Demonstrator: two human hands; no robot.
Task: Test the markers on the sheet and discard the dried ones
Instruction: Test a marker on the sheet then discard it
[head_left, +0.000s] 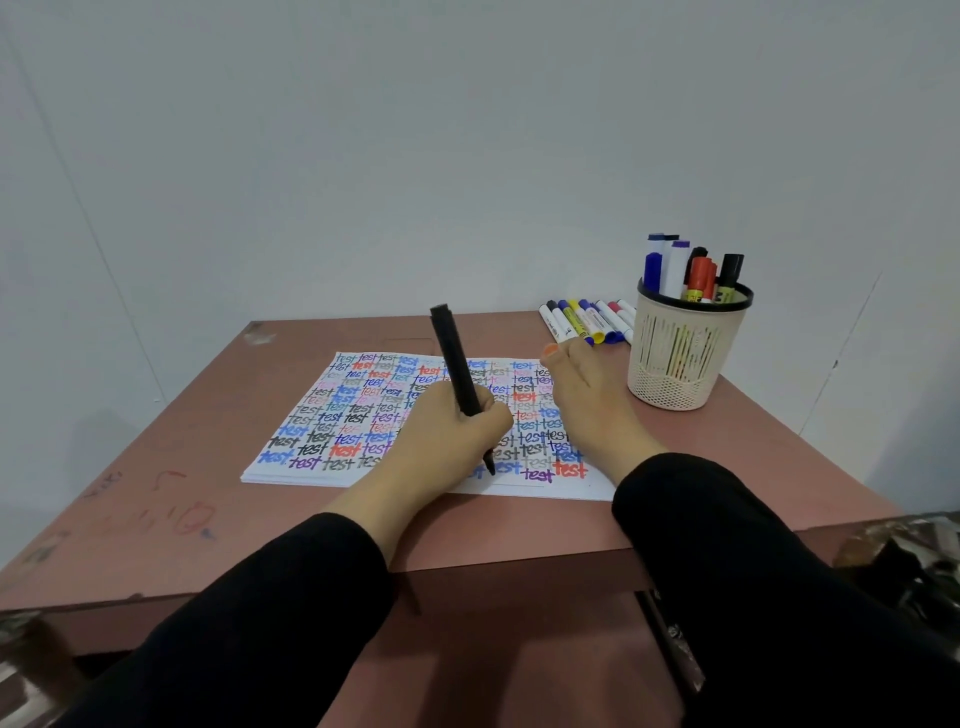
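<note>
A black marker (457, 364) was found gripped in the curled fingers of the left hand (447, 436) at frame centre, with its tip set low on the sheet (332, 415), which was covered in coloured "test" words. The right hand (584, 400) was laid on the sheet's right side, fingers relaxed, nothing held. Loose markers (582, 319) were noted right of centre, beside a filled mesh cup (675, 358).

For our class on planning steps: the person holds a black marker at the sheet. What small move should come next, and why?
Probably write a short mark on the bare near edge of the sheet: the left hand grips the black marker tip-down at the paper, the right hand lies open over it, and the rest is filled with writing.
</note>
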